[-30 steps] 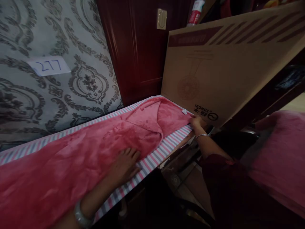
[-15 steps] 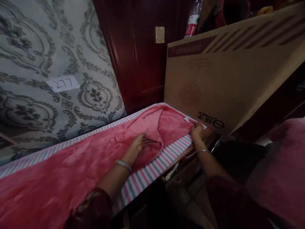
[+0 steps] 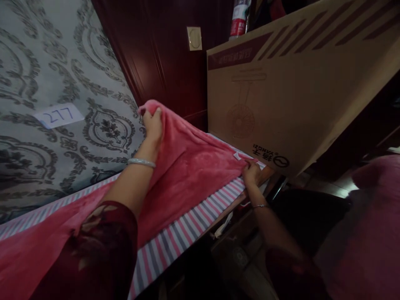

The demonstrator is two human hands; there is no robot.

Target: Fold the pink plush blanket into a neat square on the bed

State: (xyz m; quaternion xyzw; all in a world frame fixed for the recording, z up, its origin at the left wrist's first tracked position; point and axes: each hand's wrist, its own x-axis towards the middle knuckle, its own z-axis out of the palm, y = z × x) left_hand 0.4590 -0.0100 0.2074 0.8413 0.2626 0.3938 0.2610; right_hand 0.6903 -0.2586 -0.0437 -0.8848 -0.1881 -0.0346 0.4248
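Observation:
A pink plush blanket (image 3: 193, 175) lies along a narrow surface over a striped sheet (image 3: 175, 233). My left hand (image 3: 153, 125) is closed on the blanket's far edge and holds it raised in a peak before the wall. With its fingers pinched, my right hand (image 3: 251, 173) grips the blanket's near right corner, low at the end of the surface. A small white tag (image 3: 237, 156) shows on the blanket close to that hand. The cloth hides part of my left fingers.
A large cardboard box (image 3: 265, 96) stands at the right end, with a plastic bottle (image 3: 239, 21) behind its top edge. Behind are a dark red panel with a switch (image 3: 194, 38) and patterned wallpaper bearing a paper marked 277 (image 3: 59, 115). Pink fabric (image 3: 365, 233) sits at the lower right.
My left hand has gone from lying on the folded blanket to lifting its far edge up and back, so the fold is opened out. My right hand stays at the corner. The view has shifted slightly.

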